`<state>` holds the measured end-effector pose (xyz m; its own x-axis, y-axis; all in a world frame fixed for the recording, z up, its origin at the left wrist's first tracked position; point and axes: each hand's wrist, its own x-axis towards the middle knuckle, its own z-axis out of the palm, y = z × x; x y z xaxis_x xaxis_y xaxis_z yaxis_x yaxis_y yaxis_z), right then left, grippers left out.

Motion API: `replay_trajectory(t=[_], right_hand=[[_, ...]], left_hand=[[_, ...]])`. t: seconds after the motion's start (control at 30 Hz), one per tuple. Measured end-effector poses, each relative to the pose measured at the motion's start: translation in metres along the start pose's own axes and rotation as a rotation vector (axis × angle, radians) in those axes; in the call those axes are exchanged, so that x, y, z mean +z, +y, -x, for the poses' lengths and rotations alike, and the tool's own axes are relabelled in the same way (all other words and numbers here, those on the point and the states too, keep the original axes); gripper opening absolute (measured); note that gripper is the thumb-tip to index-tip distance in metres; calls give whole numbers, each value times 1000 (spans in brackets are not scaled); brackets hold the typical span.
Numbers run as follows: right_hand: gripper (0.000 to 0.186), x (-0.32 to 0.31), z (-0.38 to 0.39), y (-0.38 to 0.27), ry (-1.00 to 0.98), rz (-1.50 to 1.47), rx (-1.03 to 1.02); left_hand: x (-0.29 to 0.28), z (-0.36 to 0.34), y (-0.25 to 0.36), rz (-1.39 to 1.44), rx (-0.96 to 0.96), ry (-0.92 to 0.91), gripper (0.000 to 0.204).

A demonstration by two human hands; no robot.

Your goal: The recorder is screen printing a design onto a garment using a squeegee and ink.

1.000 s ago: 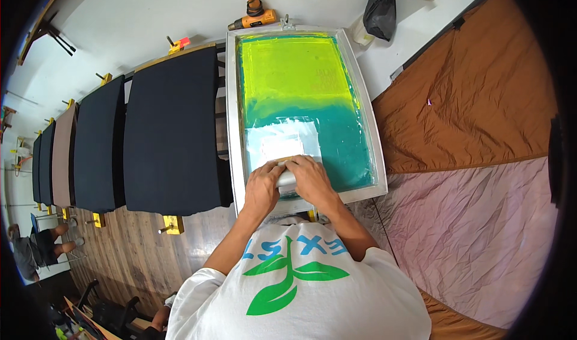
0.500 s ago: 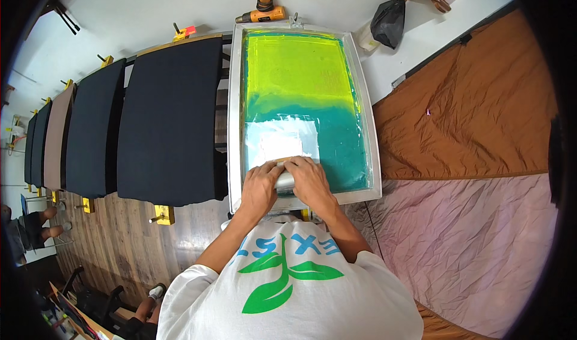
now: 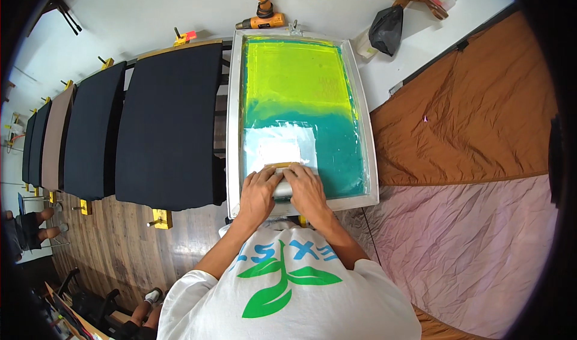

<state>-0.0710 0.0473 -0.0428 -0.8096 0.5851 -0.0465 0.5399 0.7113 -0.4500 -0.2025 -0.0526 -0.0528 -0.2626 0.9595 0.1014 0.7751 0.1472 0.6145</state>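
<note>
A metal-framed printing screen [image 3: 232, 130] lies in front of me, its mesh yellow-green at the far end and teal nearer me, with a pale white patch [image 3: 279, 145] in the near part. Both hands grip a squeegee [image 3: 282, 170] at the near edge of that patch. My left hand [image 3: 257, 193] holds its left side, my right hand [image 3: 306, 190] its right side, fingers curled over the handle. The blade is mostly hidden under my hands.
Dark fabric-covered boards [image 3: 171, 130] stand in a row to the left, with yellow clamps at their ends. An orange heat gun [image 3: 261, 20] and a black bag [image 3: 384, 30] lie beyond the screen. Brown and pink cloth [image 3: 475, 130] covers the right side.
My hands and the squeegee stay at the near end of the screen; the view has shifted slightly, with the screen sitting lower in the picture.
</note>
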Motion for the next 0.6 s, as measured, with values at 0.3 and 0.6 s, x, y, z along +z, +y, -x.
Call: replay_trajectory(t=[0.3, 0.6], right_hand=[[28, 2, 12, -7, 76, 19, -7], [32, -11, 17, -8, 20, 17, -48]], left_hand=[[1, 12, 4, 8, -2, 31, 63], [1, 16, 13, 33, -38, -1, 52]])
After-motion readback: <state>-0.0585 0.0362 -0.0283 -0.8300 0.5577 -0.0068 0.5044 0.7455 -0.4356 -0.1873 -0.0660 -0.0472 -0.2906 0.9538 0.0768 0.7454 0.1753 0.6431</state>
